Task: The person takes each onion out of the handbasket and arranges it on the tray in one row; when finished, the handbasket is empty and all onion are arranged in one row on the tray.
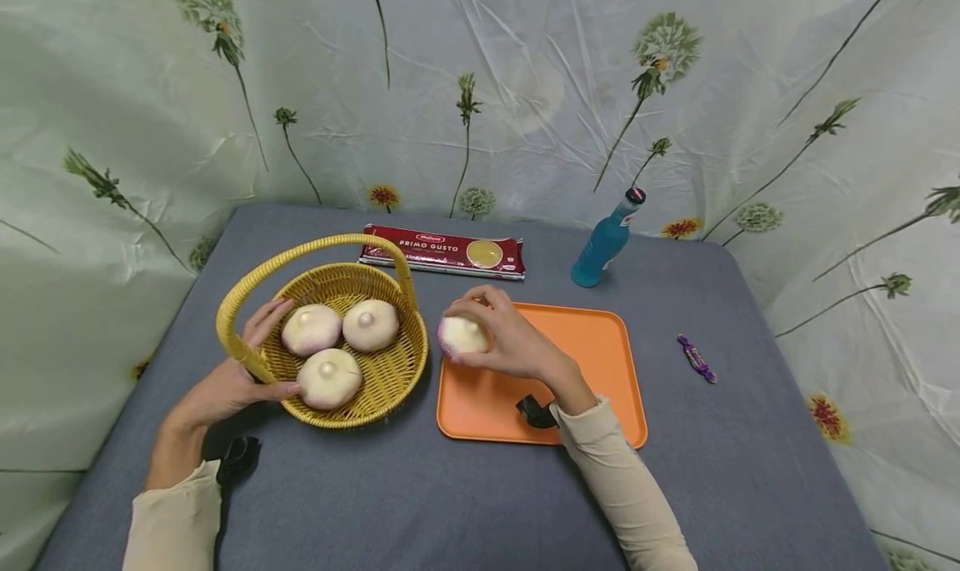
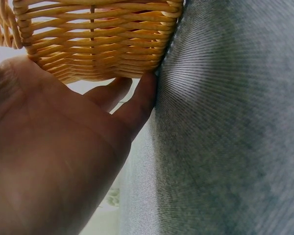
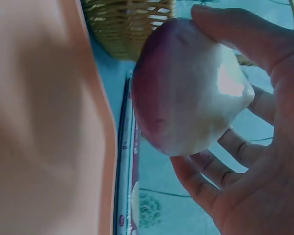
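Note:
My right hand (image 1: 510,342) holds a white-and-purple turnip (image 1: 461,336) between thumb and fingers, over the left edge of an orange tray (image 1: 592,338). The right wrist view shows this turnip (image 3: 186,93) raised beside the tray surface (image 3: 39,127), its purple side facing the tray. My left hand (image 1: 232,383) grips the left side of a yellow wicker basket (image 1: 390,388) near the foot of its handle. Three more turnips lie inside the basket, one at the left (image 1: 311,329), one at the right (image 1: 371,325) and one in front (image 1: 328,379).
Behind the basket and tray lies a red pasta packet (image 1: 442,252). A blue bottle (image 1: 603,242) stands at the back right. A purple wrapped candy (image 1: 697,358) lies right of the tray. A flower-patterned curtain (image 1: 525,96) hangs behind the grey-covered table (image 1: 375,496).

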Demonstrator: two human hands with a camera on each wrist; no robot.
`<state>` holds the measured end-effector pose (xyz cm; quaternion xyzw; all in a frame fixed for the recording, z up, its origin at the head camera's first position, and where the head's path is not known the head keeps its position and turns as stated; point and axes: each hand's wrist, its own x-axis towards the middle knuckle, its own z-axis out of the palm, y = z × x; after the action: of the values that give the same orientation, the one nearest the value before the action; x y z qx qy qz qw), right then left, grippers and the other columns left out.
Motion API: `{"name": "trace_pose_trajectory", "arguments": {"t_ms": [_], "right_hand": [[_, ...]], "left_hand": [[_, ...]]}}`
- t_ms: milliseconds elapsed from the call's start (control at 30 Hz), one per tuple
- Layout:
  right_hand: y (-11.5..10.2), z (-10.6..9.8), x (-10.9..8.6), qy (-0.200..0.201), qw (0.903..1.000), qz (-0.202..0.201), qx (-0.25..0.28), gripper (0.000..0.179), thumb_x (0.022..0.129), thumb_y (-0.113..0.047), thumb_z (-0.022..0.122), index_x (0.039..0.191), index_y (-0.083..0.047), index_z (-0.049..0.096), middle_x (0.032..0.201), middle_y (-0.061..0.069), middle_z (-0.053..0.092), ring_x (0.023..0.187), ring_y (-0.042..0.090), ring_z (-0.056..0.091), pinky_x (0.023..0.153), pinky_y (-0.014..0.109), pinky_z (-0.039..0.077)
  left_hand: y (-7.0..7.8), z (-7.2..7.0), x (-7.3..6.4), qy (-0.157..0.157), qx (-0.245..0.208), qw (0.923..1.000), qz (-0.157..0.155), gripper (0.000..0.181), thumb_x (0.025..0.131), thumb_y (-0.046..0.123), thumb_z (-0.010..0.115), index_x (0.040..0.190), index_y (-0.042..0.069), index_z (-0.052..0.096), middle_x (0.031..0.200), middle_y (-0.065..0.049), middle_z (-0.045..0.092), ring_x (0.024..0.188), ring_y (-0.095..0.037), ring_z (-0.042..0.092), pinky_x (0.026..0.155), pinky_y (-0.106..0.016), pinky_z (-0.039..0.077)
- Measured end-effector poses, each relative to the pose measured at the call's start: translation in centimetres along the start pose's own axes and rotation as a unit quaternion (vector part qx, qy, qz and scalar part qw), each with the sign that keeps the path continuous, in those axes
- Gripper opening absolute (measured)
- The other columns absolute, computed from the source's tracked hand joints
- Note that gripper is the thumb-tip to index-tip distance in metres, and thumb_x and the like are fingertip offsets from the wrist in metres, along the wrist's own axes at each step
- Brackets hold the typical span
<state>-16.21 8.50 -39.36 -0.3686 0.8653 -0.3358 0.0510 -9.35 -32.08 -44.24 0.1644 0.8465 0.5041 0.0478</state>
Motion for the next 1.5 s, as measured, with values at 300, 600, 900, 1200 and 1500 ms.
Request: {"name": "trace_pose_trajectory", "arguments": {"t_ms": [300,600,900,1200,1500], "right_hand": [[1.3,0.5,0.2,-0.035,0.9990,0.020,-0.019,0.049,0.084,-0.028,0.080,0.129,-0.017,0.062,0.136,0.007,0.053,0.118,0.026,0.042,0.090,0.040,0.046],[2.1,0.7,0.3,-0.066,0.9971,0.027,-0.025,0.049,0.086,-0.025,0.079,0.130,-0.014,0.060,0.136,0.009,0.053,0.120,0.026,0.042,0.094,0.042,0.044],[2.3,1.0,0.3,-0.085,0.9951,0.027,-0.045,0.050,0.084,-0.022,0.080,0.129,-0.012,0.060,0.138,0.010,0.052,0.128,0.028,0.040,0.096,0.042,0.044],[2.1,1.1,0.3,-0.092,0.9943,0.010,-0.053,0.053,0.082,-0.022,0.082,0.131,-0.014,0.063,0.139,0.011,0.053,0.132,0.030,0.039,0.101,0.045,0.042],[1.8,1.3,0.3,-0.085,0.9951,0.007,-0.050,0.058,0.081,-0.022,0.082,0.134,-0.012,0.061,0.138,0.010,0.054,0.129,0.029,0.041,0.100,0.043,0.042]], "left_hand": [[-0.2,0.1,0.0,0.001,0.001,1.0000,0.007,0.115,0.073,-0.004,0.083,0.162,0.018,0.014,0.165,-0.010,-0.001,0.147,-0.002,0.001,0.102,-0.005,0.009],[-0.3,0.0,0.1,-0.001,0.000,0.9999,0.015,0.116,0.073,-0.006,0.083,0.162,0.016,0.012,0.165,-0.011,-0.001,0.150,-0.009,-0.001,0.102,-0.005,0.009],[-0.3,0.1,0.1,-0.004,-0.008,0.9997,0.022,0.115,0.073,-0.008,0.082,0.162,0.014,0.011,0.165,-0.013,-0.002,0.150,-0.011,-0.002,0.100,-0.002,0.010],[-0.3,0.1,0.1,-0.005,-0.013,0.9997,0.021,0.116,0.073,-0.009,0.081,0.162,0.014,0.011,0.165,-0.013,-0.003,0.150,-0.012,-0.002,0.099,-0.002,0.010],[0.0,0.1,-0.1,-0.005,-0.018,0.9998,0.009,0.113,0.076,-0.006,0.081,0.162,0.016,0.012,0.165,-0.010,-0.003,0.148,-0.006,-0.002,0.100,-0.003,0.010]]}}
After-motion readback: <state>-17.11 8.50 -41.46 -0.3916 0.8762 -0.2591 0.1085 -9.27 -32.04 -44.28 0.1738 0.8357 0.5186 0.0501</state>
